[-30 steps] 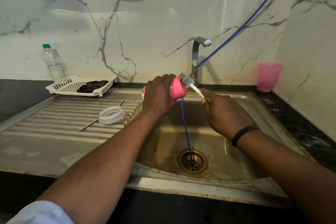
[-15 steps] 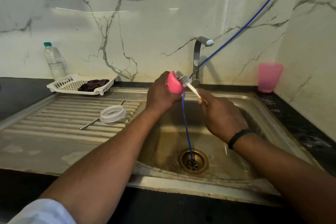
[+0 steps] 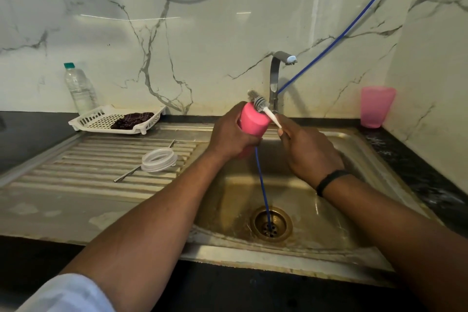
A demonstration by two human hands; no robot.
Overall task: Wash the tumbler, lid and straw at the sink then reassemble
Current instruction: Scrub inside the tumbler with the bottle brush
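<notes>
**Over the sink basin: pink tumbler and brush in hand**

Above the worn steel sink (image 3: pixel 354 213), the left hand (image 3: pixel 229 134) wraps its fingers round a pink plastic tumbler (image 3: pixel 253 120), holding it tilted with its closed base turned up and toward the wall. The right hand (image 3: pixel 307 149) pinches the white handle of a small bristle brush (image 3: pixel 263 106), whose grey bristle head lies against the upper edge of the tumbler's base. Both hands hang in the air over the back of the basin, just in front of the chrome tap (image 3: pixel 276 78).

A thin blue hose (image 3: pixel 262 185) runs down from the wall, passes behind the hands and ends in the brass-coloured drain (image 3: pixel 271 224).

On the ribbed draining board (image 3: pixel 76 167) to the left, a clear round plastic lid (image 3: pixel 159 159) rests over a thin metal straw (image 3: pixel 126 176), which lies slantwise across the ribs. Further back sits a white perforated plastic tray (image 3: pixel 96 119) with a dark cloth (image 3: pixel 133 119) in it, and a clear water bottle with a green cap (image 3: pixel 79 88) stands behind the tray against the marble wall. A second pink plastic cup (image 3: pixel 376 106) stands on the dark counter at the right corner, well apart from the hands. A black band (image 3: pixel 329 181) circles the right wrist.
</notes>
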